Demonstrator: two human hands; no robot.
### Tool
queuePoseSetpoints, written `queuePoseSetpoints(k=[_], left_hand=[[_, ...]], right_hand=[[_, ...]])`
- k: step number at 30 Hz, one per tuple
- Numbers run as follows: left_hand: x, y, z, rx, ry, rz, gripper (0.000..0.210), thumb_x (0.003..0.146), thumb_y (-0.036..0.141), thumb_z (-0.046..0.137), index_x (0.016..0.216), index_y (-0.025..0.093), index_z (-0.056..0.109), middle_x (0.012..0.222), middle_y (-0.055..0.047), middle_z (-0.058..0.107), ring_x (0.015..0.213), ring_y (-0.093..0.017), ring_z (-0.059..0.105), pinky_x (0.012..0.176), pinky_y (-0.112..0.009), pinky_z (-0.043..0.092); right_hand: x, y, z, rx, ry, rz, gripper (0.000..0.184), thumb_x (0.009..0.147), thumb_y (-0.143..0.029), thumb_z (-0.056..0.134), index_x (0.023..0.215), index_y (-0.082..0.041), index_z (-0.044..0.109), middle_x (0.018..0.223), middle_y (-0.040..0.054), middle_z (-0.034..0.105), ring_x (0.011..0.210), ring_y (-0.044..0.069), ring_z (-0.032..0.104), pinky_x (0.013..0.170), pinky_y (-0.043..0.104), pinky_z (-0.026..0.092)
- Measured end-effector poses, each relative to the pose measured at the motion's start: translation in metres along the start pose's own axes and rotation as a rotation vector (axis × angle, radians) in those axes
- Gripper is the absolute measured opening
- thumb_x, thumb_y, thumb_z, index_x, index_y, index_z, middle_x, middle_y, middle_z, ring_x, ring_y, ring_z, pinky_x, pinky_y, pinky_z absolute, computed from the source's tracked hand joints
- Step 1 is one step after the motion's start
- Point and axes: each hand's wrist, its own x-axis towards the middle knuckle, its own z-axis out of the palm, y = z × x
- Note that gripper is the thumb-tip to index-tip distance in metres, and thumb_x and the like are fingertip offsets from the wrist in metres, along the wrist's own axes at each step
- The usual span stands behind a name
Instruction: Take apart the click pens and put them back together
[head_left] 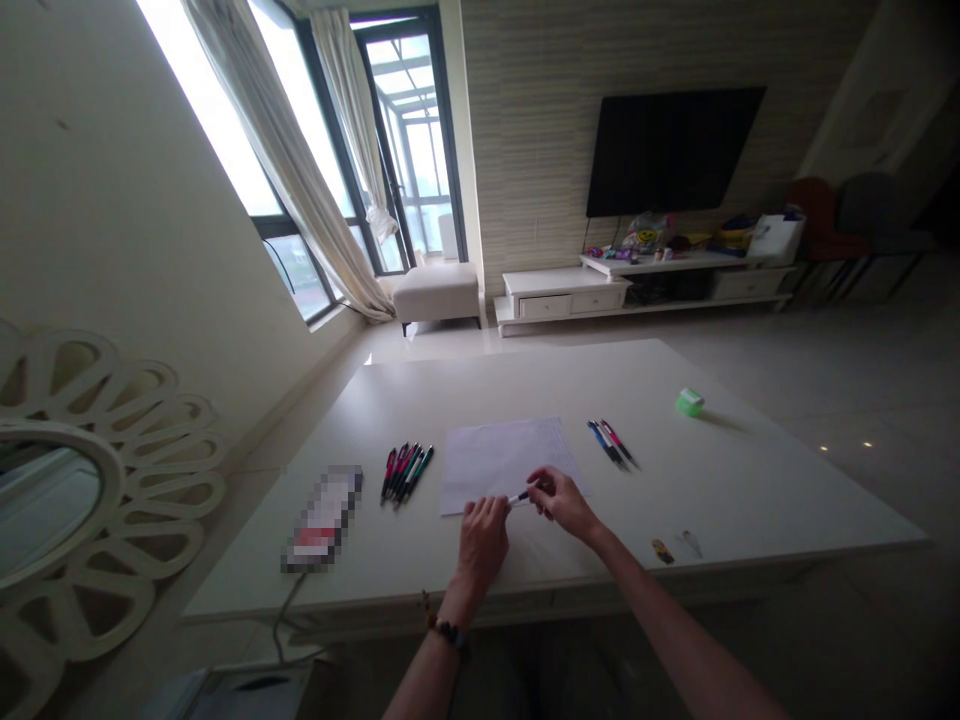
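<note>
Between my two hands is a pen (517, 498) with a white barrel and a dark end, held over the near edge of a white sheet of paper (487, 455). My left hand (484, 535) is closed around the white part. At the dark end, the fingers of my right hand (559, 500) pinch the pen. To the left of the paper lies a group of several pens (405, 474) with red, black and green barrels. On the paper's right side are a few more pens (611, 445), blue, white and red.
The white table (300, 440) carries a blurred-out phone (322, 520) with a cable at left. A green box (690, 402) stands at the far right. Two small items, one a brown-yellow piece (662, 551), lie near the front edge. A round mirror frame (112, 480) stands beyond the left side.
</note>
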Motion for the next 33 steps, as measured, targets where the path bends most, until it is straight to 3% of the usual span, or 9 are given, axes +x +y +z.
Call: queuePoseSetpoints(k=[3,7,10,15,19,24,29,33], left_hand=[[-0.001,0.000,-0.001,-0.034,0.024,-0.014,0.021,0.091,0.018,0.034,0.091,0.019,0.055,0.079,-0.004,0.062,0.077,-0.016,0.054,0.072,-0.030,0.033],[-0.003,-0.002,0.000,-0.153,0.050,-0.052,0.025,0.090,0.018,0.035,0.107,0.020,0.053,0.085,-0.005,0.064,0.078,-0.016,0.056,0.074,-0.030,0.036],[-0.003,-0.001,0.004,-0.336,0.064,-0.161,0.026,0.089,0.020,0.034,0.108,0.021,0.052,0.090,-0.005,0.064,0.080,-0.015,0.058,0.072,-0.027,0.040],[0.006,0.017,0.010,-0.673,0.027,-0.316,0.029,0.090,0.030,0.031,0.109,0.019,0.050,0.076,-0.001,0.061,0.062,-0.012,0.054,0.060,-0.023,0.041],[0.018,0.031,0.011,-0.853,0.074,-0.390,0.037,0.088,0.040,0.035,0.116,0.018,0.049,0.083,-0.004,0.064,0.072,-0.014,0.058,0.067,-0.026,0.043],[0.019,0.037,0.020,-0.874,0.135,-0.449,0.035,0.087,0.043,0.037,0.104,0.018,0.056,0.095,-0.007,0.065,0.083,-0.018,0.059,0.073,-0.028,0.043],[0.011,0.039,0.030,-0.832,0.182,-0.479,0.032,0.088,0.042,0.036,0.098,0.018,0.056,0.083,-0.006,0.065,0.070,-0.016,0.058,0.065,-0.025,0.042],[0.010,0.038,0.032,-0.777,0.191,-0.500,0.031,0.088,0.042,0.035,0.092,0.018,0.054,0.074,-0.003,0.062,0.063,-0.013,0.054,0.060,-0.023,0.038]], right_hand=[[0.001,-0.005,-0.003,0.060,0.039,-0.039,0.034,0.064,-0.037,0.066,0.087,-0.017,0.051,0.078,0.0034,0.060,0.059,0.014,0.059,0.040,0.021,0.043],[0.000,-0.014,-0.006,0.075,0.065,-0.038,0.034,0.066,-0.036,0.065,0.091,-0.017,0.051,0.074,0.0028,0.059,0.061,0.016,0.059,0.042,0.022,0.043],[0.000,-0.020,-0.001,0.064,0.117,-0.068,0.031,0.072,-0.034,0.059,0.098,-0.017,0.053,0.074,0.0028,0.058,0.063,0.015,0.058,0.044,0.021,0.043],[-0.002,-0.028,0.013,-0.048,0.173,-0.141,0.048,0.077,-0.027,0.052,0.124,-0.020,0.044,0.085,0.0024,0.054,0.068,0.013,0.055,0.059,0.025,0.046],[-0.004,-0.035,0.018,-0.142,0.158,-0.185,0.053,0.079,-0.022,0.048,0.131,-0.023,0.039,0.090,0.0025,0.053,0.074,0.013,0.052,0.069,0.026,0.045],[-0.004,-0.039,0.016,-0.149,0.150,-0.189,0.057,0.078,-0.021,0.047,0.134,-0.023,0.036,0.089,0.0021,0.053,0.073,0.013,0.051,0.069,0.025,0.045],[-0.003,-0.032,0.015,-0.139,0.116,-0.181,0.054,0.078,-0.022,0.048,0.131,-0.024,0.040,0.090,0.0028,0.052,0.073,0.013,0.051,0.064,0.024,0.046],[0.001,-0.029,0.014,-0.072,0.207,-0.168,0.050,0.077,-0.027,0.051,0.126,-0.023,0.044,0.090,0.0039,0.050,0.072,0.013,0.052,0.060,0.024,0.047]])
